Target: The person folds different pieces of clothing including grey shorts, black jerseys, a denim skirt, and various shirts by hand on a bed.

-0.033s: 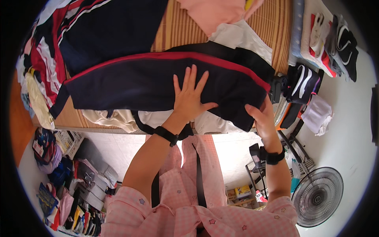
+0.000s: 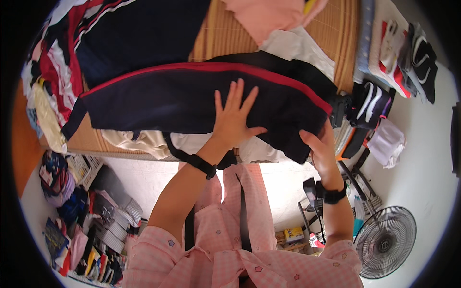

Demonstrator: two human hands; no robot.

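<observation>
Dark navy trousers [image 2: 158, 103] with a red side stripe lie folded lengthwise across the mat-covered bed in front of me. My left hand [image 2: 234, 113] rests flat on their middle, fingers spread. At the right end, my right hand [image 2: 321, 144] grips the trouser edge, thumb on top and the other fingers hidden under the cloth. Beneath and behind the trousers shows a black garment [image 2: 307, 77]. Cream cloth [image 2: 137, 141] and white cloth stick out along the near side.
Another dark garment [image 2: 139, 38] with striped pieces lies far left. Peach cloth [image 2: 264, 19] and white cloth [image 2: 297, 45] lie at the back. Folded clothes [image 2: 391, 53] are stacked at right. A black fan [image 2: 386, 242] stands lower right; piled clothes [image 2: 110, 221] fill the lower left.
The view has shifted slightly. Both hands keep their places on the trousers; nothing has been taken up or let go.
</observation>
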